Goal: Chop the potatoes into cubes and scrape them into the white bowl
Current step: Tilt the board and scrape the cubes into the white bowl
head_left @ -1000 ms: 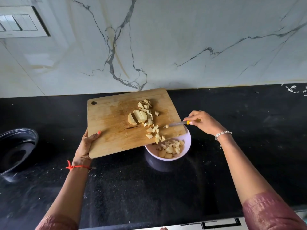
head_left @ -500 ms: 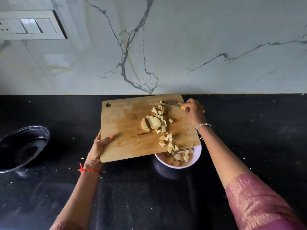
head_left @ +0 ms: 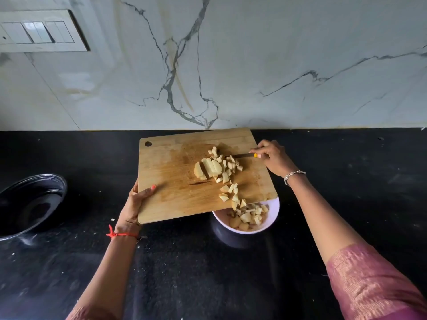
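A wooden cutting board (head_left: 175, 172) is held tilted over the white bowl (head_left: 273, 212), its lower right corner above the rim. My left hand (head_left: 137, 199) grips the board's lower left edge, thumb on top. My right hand (head_left: 271, 157) holds a yellow-handled knife (head_left: 245, 155), whose blade lies against the back of the potato pieces (head_left: 216, 168) on the board. A trail of cubes runs down the board toward the corner, and several potato cubes (head_left: 248, 217) lie in the bowl.
A dark pan (head_left: 30, 202) sits at the left on the black counter (head_left: 208, 273). The marble wall (head_left: 254, 65) rises right behind the board, with a switch plate (head_left: 37, 33) at upper left. Small scraps dot the counter.
My right hand carried the knife from the board's lower right edge up to its far side, and the blade now rests behind the potato pile. Board and bowl stay as they were.
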